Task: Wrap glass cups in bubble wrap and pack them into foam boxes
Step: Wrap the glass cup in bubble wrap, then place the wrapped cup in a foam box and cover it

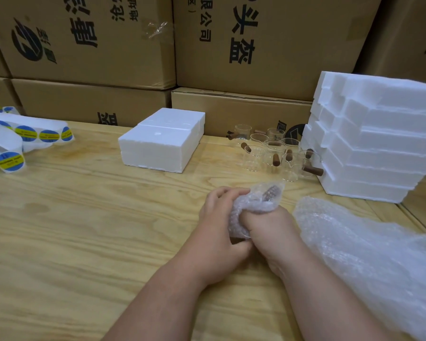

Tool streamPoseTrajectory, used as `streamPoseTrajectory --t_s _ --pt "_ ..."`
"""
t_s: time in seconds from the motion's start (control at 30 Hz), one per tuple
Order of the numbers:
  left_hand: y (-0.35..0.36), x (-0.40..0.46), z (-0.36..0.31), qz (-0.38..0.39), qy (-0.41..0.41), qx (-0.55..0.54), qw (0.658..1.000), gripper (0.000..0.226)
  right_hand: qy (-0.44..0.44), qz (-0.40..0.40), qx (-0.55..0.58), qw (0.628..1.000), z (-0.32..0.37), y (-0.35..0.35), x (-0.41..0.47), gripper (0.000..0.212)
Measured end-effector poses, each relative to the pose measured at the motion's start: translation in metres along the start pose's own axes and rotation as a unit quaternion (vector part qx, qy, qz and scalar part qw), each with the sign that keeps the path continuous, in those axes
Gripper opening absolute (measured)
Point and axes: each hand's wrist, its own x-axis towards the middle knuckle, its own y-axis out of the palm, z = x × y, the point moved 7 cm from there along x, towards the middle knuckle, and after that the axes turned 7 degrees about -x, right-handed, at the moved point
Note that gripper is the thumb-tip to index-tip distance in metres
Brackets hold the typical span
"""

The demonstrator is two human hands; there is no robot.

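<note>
Near edge: both forearms entered from the bottom, meeting at centre of the plywood desk (84, 230). Left hand (215, 232) & right hand (273, 232) gripped one bubble-wrapped cup (253, 205) just above the desk; fingers of both curled round the wrap, a brown handle showing thru the top. Loose bubble wrap sheet (367, 254) lay at right, running off the frame edge. Bare desk to the left of the hands. Mid: closed foam box (161, 141), w/ unwrapped glass cups (271, 153) w/ wooden handles beside it, touching a leaning stack of foam boxes (374, 143) at the desk's right edge. Far left: sticker rolls (25, 136), blue/yellow, text too small to read. Rear: cardboard cartons (89, 40) w/ black logo & Chinese print, incl. "头盔", walled the desk's far edge.
</note>
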Motion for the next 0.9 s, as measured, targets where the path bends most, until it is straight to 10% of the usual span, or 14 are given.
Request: streamPoseTrajectory --t_s 0.2,0.6,0.9 --pt "-0.019 0.003 0.003 -0.101 -0.047 0.061 0.992 0.071 -0.013 -0.031 0.132 0.991 -0.006 -0.001 -0.002 0.055" --pt "-0.010 0.004 0.012 -0.024 -0.089 0.151 0.984 0.050 -0.175 -0.209 -0.239 0.932 0.027 -0.008 -0.028 0.064" --pt "-0.036 0.005 0.018 -0.177 -0.023 -0.240 0.954 0.050 -0.255 -0.130 -0.209 0.935 0.120 0.017 -0.058 0.051"
